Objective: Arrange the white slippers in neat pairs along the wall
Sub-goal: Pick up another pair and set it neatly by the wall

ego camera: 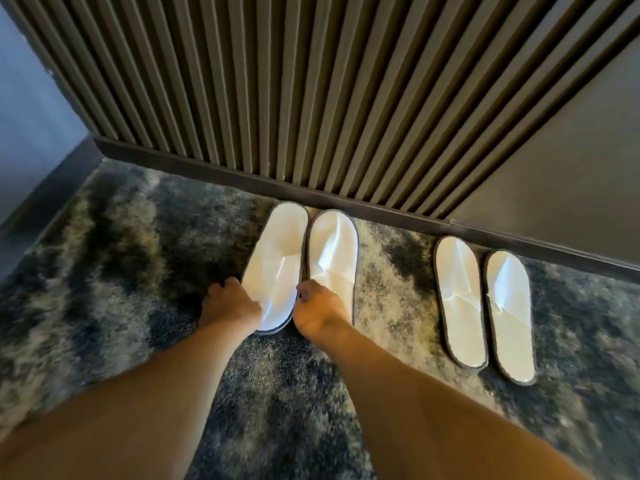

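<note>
Two pairs of flat white slippers lie on the carpet with their toes toward the wall. In the middle pair, the left slipper [277, 261] tilts slightly and the right slipper [334, 254] lies straight beside it, almost touching. My left hand [232, 303] grips the heel end of the left slipper. My right hand [318, 310] is closed on the heel end of the right slipper. A second pair, slipper [459, 299] and slipper [510, 313], lies side by side further right, apart from both hands.
A ribbed dark wall panel [277, 81] with a dark skirting board [311, 195] runs behind the slippers. A plain dark panel [571, 168] continues to the right. The mottled grey carpet [121, 254] stretches left to a corner with a blue-grey wall [27, 98].
</note>
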